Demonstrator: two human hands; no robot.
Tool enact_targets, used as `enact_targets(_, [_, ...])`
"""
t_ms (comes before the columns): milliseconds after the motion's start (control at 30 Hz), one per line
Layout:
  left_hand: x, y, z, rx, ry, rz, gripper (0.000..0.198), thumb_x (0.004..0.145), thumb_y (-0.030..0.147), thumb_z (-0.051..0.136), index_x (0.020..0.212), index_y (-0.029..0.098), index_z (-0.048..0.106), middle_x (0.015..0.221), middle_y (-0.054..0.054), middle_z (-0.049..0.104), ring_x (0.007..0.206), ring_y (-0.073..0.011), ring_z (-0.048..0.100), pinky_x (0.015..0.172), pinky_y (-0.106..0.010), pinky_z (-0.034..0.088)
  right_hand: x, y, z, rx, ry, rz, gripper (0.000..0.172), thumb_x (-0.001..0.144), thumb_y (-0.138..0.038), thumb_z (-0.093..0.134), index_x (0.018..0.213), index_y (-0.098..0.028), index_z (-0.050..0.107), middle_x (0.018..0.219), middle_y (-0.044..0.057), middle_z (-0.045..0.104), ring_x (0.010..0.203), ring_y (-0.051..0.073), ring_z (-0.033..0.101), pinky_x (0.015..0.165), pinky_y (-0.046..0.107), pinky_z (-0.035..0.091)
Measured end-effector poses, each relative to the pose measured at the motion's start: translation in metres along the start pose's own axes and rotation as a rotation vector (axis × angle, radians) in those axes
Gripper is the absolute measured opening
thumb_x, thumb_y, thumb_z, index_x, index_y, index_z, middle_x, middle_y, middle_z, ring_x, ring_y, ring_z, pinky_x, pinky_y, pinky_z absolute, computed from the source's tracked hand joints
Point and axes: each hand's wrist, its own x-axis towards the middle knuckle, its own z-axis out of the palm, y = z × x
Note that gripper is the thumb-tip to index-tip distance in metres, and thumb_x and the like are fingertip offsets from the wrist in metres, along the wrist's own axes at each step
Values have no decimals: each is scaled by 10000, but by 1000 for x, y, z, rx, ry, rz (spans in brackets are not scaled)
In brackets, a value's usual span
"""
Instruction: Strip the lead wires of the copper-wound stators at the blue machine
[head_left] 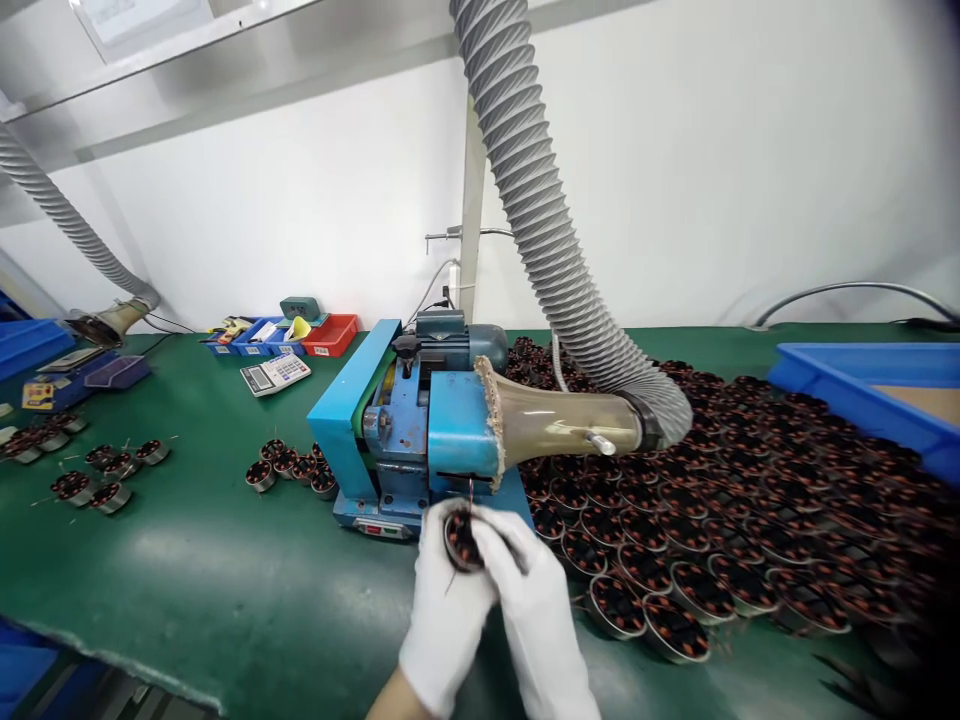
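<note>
In front of the blue belt machine [465, 430], my two white-gloved hands are together. My left hand [446, 610] is closed around a motor stator [461, 540], a round metal ring with copper windings and a dark centre. My right hand [525, 590] grips the same stator from the right, its fingers at the rim. A thin reddish wire lead [472, 490] rises from the stator to the slot in the machine's lower front edge. Another thin lead hangs below the stator. The exact contact of my right fingertips is partly hidden.
Rows of stators [675, 620] cover the table's right side. A smaller group [285, 460] sits left of the machine. A tan extraction hood [570, 420] with a grey hose [540, 190] adjoins the machine. A calculator [275, 374], red bin [331, 335] and blue tray [840, 370] stand farther back.
</note>
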Motion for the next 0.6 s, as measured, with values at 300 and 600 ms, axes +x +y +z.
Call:
enact_targets(300, [-36,24,-50,-691,-198,-351,541,644,611,690,1008,213,644,884,-34,633,625,-76,524,639,-189,471,-40,18,-11,-43,-67,-83,219,797,-400,622,888,-260,762,941,88,742,869,261,688,788,333,564])
enact_targets(600, [-25,22,-112,407,191,-20,587,752,649,453,852,129,706,726,-84,678,666,-205,639,624,-285,531,-34,58,-5,-386,-410,48,307,753,-516,599,748,-262,770,857,55,764,800,272,707,746,319,571])
